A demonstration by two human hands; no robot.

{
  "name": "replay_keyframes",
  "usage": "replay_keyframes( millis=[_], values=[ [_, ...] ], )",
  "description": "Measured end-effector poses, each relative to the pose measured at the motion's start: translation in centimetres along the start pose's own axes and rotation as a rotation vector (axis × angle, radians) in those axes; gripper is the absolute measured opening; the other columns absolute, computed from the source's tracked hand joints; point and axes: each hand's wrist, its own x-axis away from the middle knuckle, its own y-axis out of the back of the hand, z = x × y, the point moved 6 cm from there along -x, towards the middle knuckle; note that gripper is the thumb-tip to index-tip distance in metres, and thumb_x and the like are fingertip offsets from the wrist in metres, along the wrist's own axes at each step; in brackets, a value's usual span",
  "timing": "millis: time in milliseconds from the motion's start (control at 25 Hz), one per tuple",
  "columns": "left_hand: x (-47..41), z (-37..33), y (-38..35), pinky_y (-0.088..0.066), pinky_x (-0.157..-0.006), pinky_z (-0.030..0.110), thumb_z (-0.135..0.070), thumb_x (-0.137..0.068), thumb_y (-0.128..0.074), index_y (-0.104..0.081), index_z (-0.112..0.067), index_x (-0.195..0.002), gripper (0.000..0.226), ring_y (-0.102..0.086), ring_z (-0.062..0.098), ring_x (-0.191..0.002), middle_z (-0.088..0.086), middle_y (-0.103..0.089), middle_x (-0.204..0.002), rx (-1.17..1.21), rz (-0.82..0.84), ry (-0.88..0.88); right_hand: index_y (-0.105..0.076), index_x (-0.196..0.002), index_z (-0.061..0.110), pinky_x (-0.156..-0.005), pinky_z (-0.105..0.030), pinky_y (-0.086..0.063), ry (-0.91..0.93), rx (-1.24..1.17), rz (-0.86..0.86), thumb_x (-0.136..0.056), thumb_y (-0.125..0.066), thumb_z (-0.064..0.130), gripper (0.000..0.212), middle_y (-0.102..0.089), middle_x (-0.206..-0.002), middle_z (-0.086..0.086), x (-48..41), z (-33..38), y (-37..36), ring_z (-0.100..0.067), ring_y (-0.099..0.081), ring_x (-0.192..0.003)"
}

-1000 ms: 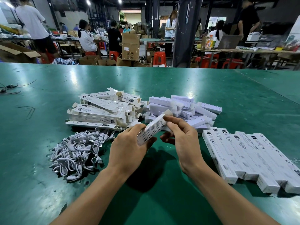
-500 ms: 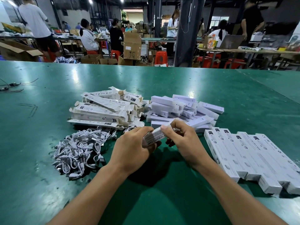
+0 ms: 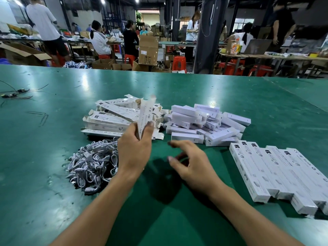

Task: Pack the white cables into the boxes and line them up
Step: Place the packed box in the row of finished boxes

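My left hand pinches the lower end of a long white box, which stands nearly upright and looks blurred. My right hand hovers empty just to its right, fingers loosely spread above the green table. A heap of coiled white cables lies left of my left wrist. Behind it is a pile of flat printed boxes with open flaps. A jumble of plain white inner boxes lies in the middle. A tidy row of several closed boxes sits at the right.
Black wires lie at the table's far left. Beyond the far edge are people at work benches, cardboard cartons, red stools and a dark pillar.
My right hand has let go of the box and drawn back to the right. My left hand has swung the box from lying crosswise to standing almost upright.
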Motion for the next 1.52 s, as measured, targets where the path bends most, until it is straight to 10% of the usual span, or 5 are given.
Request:
replay_keyframes(
  millis=[160,640,920,1320,1520],
  values=[
    [-0.6,1.4,0.3,-0.054,-0.047,0.033,-0.048,-0.101,-0.05,-0.061,-0.016,-0.096,0.034,-0.067,0.018,-0.051,0.009,-0.072,-0.086,0.26,0.02,0.248,-0.074,-0.114,0.019,-0.085,-0.014,-0.046,-0.018,0.161,0.063,-0.094,-0.072,0.025,0.021,-0.06,-0.111,0.013,-0.3,-0.3,-0.7,-0.005,-0.061,-0.089],
    [0.6,1.7,-2.2,-0.042,-0.067,0.026,-0.064,-0.096,-0.039,-0.062,-0.014,-0.09,0.056,-0.059,0.012,-0.081,-0.004,-0.065,-0.083,-0.298,0.412,0.105,-0.072,-0.115,0.02,-0.077,-0.003,-0.04,-0.053,0.141,-0.043,-0.093,-0.072,0.022,0.023,-0.059,-0.11,0.014,-0.2,-1.0,0.0,-0.001,-0.059,-0.087],
    [2.8,0.3,-4.1,-0.055,-0.064,0.024,-0.06,-0.096,-0.045,-0.064,-0.021,-0.103,0.045,-0.069,0.02,-0.064,0.002,-0.074,-0.089,0.023,0.573,0.22,-0.072,-0.118,0.026,-0.093,-0.036,-0.052,-0.2,0.337,-0.017,-0.087,-0.077,0.044,0.037,-0.061,-0.107,0.01,-0.6,-2.5,0.6,-0.016,-0.062,-0.097],
    [3.4,0.3,-4.3,-0.054,-0.05,0.026,-0.056,-0.096,-0.05,-0.062,-0.014,-0.111,0.047,-0.069,0.02,-0.056,0.01,-0.075,-0.079,0.222,0.569,0.368,-0.077,-0.089,0.026,-0.073,-0.01,-0.048,-0.242,0.089,-0.215,-0.089,-0.076,0.02,0.006,-0.073,-0.083,0.015,-0.6,-3.1,2.7,0.002,-0.065,-0.077],
    [3.8,0.0,-4.7,-0.064,-0.07,0.041,-0.057,-0.081,-0.056,-0.063,-0.021,-0.117,0.052,-0.075,0.034,-0.091,0.012,-0.076,-0.106,0.528,0.626,0.521,-0.074,-0.088,0.026,-0.069,-0.005,-0.046,-0.257,-0.083,-0.329,-0.087,-0.08,0.019,0.009,-0.073,-0.079,0.013,-0.4,-3.1,4.3,0.005,-0.066,-0.074]
  ],
)
